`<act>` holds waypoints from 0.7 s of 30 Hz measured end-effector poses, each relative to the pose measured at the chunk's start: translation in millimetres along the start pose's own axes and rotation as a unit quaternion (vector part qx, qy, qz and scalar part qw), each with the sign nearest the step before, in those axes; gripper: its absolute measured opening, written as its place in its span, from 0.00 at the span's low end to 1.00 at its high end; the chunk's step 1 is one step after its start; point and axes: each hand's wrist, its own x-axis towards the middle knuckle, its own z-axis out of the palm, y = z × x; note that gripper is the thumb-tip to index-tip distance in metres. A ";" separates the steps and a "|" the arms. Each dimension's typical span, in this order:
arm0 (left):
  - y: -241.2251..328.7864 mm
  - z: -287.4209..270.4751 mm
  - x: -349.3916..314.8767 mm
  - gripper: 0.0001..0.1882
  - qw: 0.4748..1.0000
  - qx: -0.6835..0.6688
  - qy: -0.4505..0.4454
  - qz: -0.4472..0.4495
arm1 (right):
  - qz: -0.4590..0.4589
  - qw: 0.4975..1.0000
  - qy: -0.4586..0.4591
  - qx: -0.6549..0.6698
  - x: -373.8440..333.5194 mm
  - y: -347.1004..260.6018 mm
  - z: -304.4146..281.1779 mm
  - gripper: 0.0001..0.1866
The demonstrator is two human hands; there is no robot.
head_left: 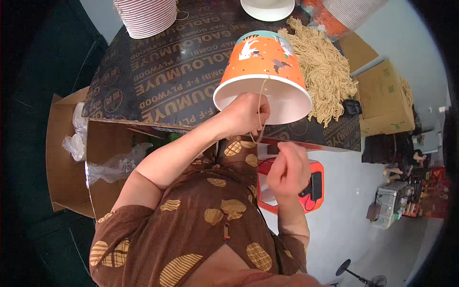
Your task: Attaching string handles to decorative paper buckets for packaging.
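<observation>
An orange paper bucket (pixel 267 60) with a white inside and printed bat and ghost-like figures lies tipped on the dark table, its mouth toward me. A thin tan cord (pixel 261 93) comes from near the bucket's rim and runs down in a loop below it. My left hand (pixel 246 115) is at the bucket's mouth, its fingers closed on the cord. Lower and to the right, my right hand (pixel 289 168) is raised off the table edge, fingers curled in and slightly blurred. Whatever it may hold is hidden.
A heap of tan cords (pixel 320 67) lies right of the bucket, beside a small black object (pixel 352 106). Stacked buckets (pixel 146 16) and a white round bowl-like piece (pixel 268 8) stand at the back. Cardboard boxes (pixel 386 100) flank the table; a red-orange stool (pixel 315 167) is below.
</observation>
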 end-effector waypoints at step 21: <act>-8.0 -0.5 -1.4 0.03 0.999 -0.040 0.006 0.030 | 0.333 0.932 -0.138 0.040 10.8 26.5 35.2 0.07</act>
